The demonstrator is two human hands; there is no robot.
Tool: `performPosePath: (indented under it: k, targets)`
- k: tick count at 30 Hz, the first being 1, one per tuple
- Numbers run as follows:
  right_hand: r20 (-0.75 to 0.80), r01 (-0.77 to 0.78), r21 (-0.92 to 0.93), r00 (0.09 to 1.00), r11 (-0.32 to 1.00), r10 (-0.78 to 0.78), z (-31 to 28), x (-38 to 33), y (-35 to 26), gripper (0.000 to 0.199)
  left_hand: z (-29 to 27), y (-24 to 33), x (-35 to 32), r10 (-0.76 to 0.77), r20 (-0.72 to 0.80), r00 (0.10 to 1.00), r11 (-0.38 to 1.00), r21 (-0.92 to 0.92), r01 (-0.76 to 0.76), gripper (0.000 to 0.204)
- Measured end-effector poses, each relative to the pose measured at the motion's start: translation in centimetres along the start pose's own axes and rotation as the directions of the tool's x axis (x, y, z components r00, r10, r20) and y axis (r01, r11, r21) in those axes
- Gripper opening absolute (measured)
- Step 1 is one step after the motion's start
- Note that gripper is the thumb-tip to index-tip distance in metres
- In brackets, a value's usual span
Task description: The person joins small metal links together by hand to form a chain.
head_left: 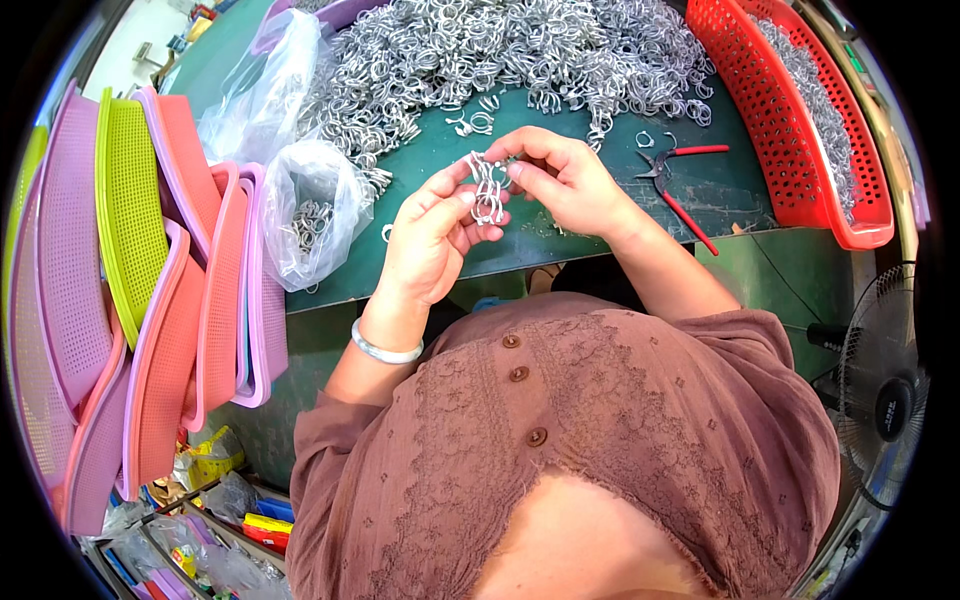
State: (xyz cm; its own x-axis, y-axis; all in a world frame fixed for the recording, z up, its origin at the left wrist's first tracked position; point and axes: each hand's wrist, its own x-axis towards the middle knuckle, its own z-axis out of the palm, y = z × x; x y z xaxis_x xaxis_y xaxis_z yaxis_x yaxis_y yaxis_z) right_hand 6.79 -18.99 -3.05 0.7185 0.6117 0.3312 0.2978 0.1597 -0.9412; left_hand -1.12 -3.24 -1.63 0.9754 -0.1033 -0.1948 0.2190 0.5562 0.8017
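Observation:
My left hand (436,222) is closed around a small bunch of silvery metal rings (487,198), held just above the table's near edge. Thumb and index finger of my right hand (570,182) pinch at the upper end of that same bunch; its other fingers are curled. The rings look like open metal clips, partly hidden by my fingers. Beyond both hands spreads a large heap of similar rings (520,50). Red-handled pliers (683,190) lie open on the green table (420,150), to the right of my right hand.
Left of my left hand stands a clear plastic bag (335,190) with some rings inside. Stacked plastic baskets (135,230) in purple, green and pink fill the left side. A red perforated basket (775,125) of metal pieces sits far right, above a fan (880,400).

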Motion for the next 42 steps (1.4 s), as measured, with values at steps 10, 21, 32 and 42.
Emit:
performPosePath:
  k: [10,21,32,42]
  targets:
    - [0.128,-0.213,0.119,0.972,0.97,0.198,-0.5,0.0,-0.4,0.034,0.0,-0.5,-0.2,0.154,0.0,0.988,0.904,0.404,-0.141,0.049]
    - [0.212,-0.311,0.136,0.937,0.941,0.279,-0.5,-0.1,-1.2,0.02,0.3,-0.1,-0.2,0.323,0.121,0.939,0.647,0.696,-0.312,0.06]
    - [0.032,-0.152,0.395,0.988,0.906,0.152,0.3,-0.4,-0.2,0.015,0.2,-1.2,-0.3,0.455,0.05,0.889,0.671,0.637,-0.379,0.021]
    - [0.057,0.102,-0.035,0.993,0.994,-0.1,0.5,-0.7,0.0,0.018,0.8,-0.5,-0.5,0.654,0.235,0.719,0.253,0.828,-0.5,0.02]
